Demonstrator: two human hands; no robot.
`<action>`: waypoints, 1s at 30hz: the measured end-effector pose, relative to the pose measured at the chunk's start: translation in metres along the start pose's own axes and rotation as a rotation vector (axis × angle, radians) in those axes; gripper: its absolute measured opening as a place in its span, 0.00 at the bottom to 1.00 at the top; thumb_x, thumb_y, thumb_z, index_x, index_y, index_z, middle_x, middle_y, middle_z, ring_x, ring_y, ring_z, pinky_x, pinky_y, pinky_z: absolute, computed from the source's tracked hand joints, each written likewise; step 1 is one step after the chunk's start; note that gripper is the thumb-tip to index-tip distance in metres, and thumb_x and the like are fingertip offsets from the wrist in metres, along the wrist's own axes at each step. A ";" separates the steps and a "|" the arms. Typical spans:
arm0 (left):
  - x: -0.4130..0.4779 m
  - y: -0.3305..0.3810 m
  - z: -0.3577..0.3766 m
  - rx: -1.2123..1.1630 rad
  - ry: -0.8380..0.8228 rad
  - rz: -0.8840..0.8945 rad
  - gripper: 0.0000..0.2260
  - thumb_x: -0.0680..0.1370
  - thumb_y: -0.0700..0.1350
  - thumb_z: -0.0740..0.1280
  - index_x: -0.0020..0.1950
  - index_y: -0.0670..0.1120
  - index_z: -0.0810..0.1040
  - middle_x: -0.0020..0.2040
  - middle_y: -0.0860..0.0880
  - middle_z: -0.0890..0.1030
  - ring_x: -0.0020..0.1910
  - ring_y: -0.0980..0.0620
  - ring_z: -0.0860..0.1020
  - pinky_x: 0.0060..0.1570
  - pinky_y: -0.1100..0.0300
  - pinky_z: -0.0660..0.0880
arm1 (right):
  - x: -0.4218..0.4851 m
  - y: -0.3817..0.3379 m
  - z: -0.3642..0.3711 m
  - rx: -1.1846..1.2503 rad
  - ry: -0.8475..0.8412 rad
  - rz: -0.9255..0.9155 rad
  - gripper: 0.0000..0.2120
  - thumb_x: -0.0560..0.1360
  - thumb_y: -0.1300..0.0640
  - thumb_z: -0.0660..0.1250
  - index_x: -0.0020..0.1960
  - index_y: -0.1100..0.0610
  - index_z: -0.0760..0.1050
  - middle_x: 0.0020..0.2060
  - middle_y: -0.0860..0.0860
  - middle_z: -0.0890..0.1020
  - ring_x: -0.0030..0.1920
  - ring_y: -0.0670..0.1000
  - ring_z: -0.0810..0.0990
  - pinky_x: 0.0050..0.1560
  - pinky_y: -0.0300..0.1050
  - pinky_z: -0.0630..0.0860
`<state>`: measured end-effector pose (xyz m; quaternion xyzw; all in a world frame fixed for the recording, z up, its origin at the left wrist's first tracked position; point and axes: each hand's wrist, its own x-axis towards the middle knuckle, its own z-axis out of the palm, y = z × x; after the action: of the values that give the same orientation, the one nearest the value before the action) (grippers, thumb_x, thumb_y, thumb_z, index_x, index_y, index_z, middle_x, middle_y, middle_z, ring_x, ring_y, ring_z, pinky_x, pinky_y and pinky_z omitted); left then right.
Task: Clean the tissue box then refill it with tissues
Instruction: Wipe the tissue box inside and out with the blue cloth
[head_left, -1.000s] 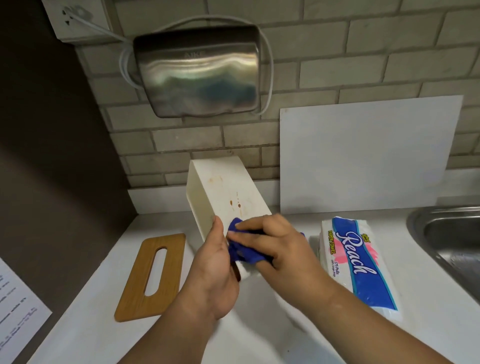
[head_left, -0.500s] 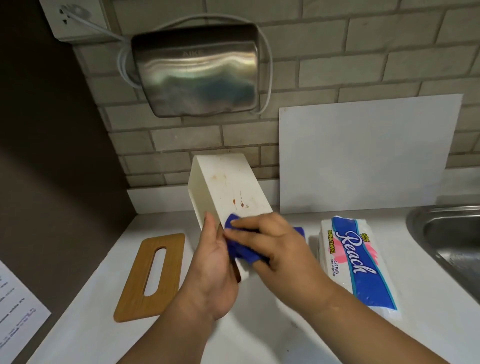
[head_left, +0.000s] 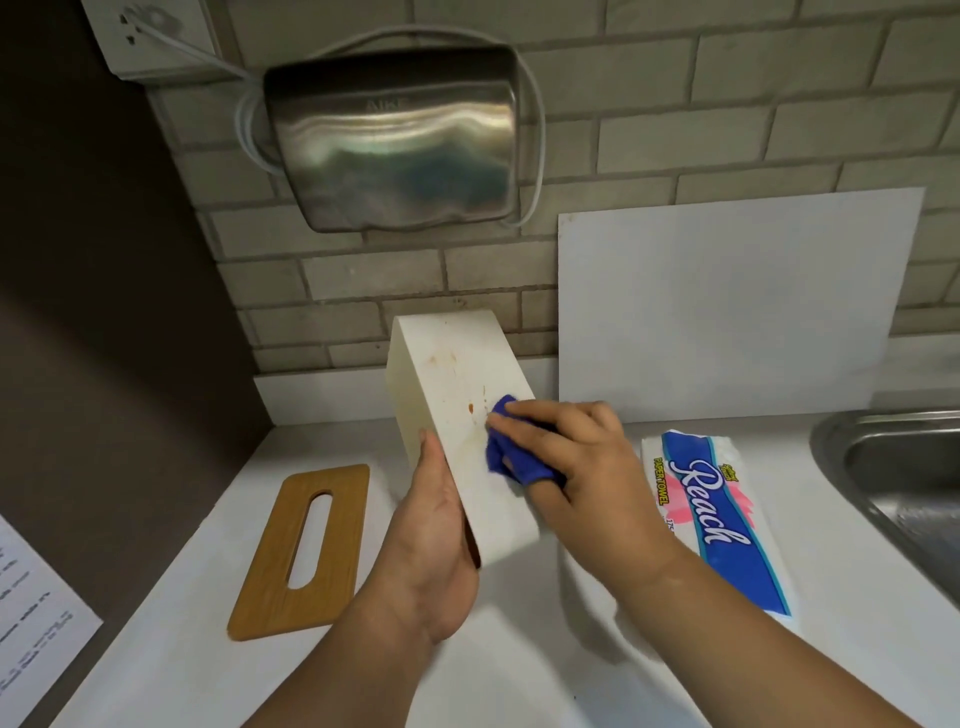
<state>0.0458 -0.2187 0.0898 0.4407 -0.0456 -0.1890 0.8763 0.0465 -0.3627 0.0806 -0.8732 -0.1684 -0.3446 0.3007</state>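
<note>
A white tissue box (head_left: 457, 374) is held tilted above the counter, its upper face marked with brown and reddish stains. My left hand (head_left: 434, 525) grips its near end from the left side. My right hand (head_left: 566, 457) presses a blue cloth (head_left: 506, 447) against the stained face near the middle. The box's wooden lid (head_left: 301, 551), with a long slot, lies flat on the counter to the left. A sealed pack of Reach paper towels (head_left: 722, 525) lies on the counter to the right.
A steel hand dryer (head_left: 389, 140) hangs on the brick wall above the box. A white board (head_left: 727, 301) leans against the wall behind the pack. A steel sink (head_left: 904, 478) is at the right edge. A printed sheet (head_left: 31, 613) is at the far left.
My right hand has slid the blue cloth up the box's face, away from my left hand and toward the stains. The box has stayed tilted in my left hand.
</note>
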 end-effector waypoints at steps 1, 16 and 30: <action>0.001 -0.001 0.000 0.013 0.004 0.001 0.26 0.80 0.63 0.47 0.70 0.53 0.72 0.63 0.47 0.80 0.63 0.47 0.78 0.65 0.47 0.71 | 0.000 -0.002 0.001 0.007 0.023 0.040 0.22 0.71 0.56 0.59 0.63 0.45 0.77 0.61 0.40 0.77 0.55 0.50 0.70 0.59 0.43 0.71; 0.003 -0.001 0.000 0.045 0.055 -0.050 0.23 0.80 0.62 0.50 0.67 0.55 0.74 0.59 0.49 0.83 0.60 0.45 0.80 0.64 0.44 0.73 | 0.024 -0.015 -0.016 0.279 0.059 0.451 0.13 0.81 0.57 0.59 0.63 0.50 0.75 0.64 0.45 0.73 0.61 0.35 0.70 0.55 0.17 0.58; 0.001 0.003 0.003 0.084 0.206 0.009 0.21 0.80 0.61 0.54 0.64 0.52 0.76 0.55 0.46 0.84 0.56 0.45 0.81 0.58 0.48 0.76 | -0.001 -0.028 0.002 -0.055 -0.246 -0.010 0.28 0.76 0.60 0.61 0.75 0.52 0.62 0.75 0.45 0.61 0.75 0.41 0.53 0.72 0.33 0.47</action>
<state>0.0469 -0.2194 0.0936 0.4937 0.0350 -0.1366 0.8581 0.0325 -0.3398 0.0903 -0.9160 -0.1988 -0.2408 0.2520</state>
